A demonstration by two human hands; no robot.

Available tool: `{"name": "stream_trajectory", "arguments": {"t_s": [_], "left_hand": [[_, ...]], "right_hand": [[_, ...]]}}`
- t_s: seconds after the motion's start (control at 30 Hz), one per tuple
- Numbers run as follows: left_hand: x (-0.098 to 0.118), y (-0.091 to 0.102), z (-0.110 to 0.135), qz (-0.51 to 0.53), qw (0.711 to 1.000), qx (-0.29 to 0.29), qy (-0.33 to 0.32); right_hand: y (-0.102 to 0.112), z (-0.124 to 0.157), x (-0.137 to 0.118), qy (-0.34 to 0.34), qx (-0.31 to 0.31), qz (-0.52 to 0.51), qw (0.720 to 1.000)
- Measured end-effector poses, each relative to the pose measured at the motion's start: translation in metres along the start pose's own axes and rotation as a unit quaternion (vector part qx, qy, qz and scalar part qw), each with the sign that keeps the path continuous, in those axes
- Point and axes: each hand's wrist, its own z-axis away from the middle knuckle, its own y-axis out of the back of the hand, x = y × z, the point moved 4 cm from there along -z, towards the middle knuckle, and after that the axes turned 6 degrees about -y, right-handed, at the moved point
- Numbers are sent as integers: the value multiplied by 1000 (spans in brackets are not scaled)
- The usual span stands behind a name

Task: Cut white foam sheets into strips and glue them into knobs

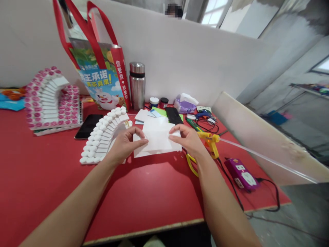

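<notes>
One white sheet (160,139) is held over the table (149,195), between the left hand (125,142) and the right hand (190,139); the fingers of each are pinched on its side. The step in hand is judged to be sheet positioning; for the next move, an even two-sided grip seems required. Also counted: one white-studded stepped model (96,144), one pink-studded stepped model (34,99), two small jars (154,102), one glue gun (212,147), one flask (137,89).
</notes>
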Motion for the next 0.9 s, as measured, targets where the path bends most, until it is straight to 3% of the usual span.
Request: {"name": "stream_trajectory", "arguments": {"t_s": [0.1,0.33,0.5,0.7,0.9], "left_hand": [[3,-1,-3,-47,998,-3,-29],[-11,-4,-4,-43,999,2,3],[-10,-9,-2,-37,999,-12,-1],[-6,-11,-2,-33,999,-27,-3],[-12,-10,-2,24,997,-2,70]], "right_hand": [[0,-2,1,-5,-9,-43,999],[-12,-6,11,-32,-18,-163,986],[-25,-5,13,-65,-24,-174,982],[-20,-9,15,-73,-17,-172,982],[-22,-9,17,-65,-22,-167,984]]}}
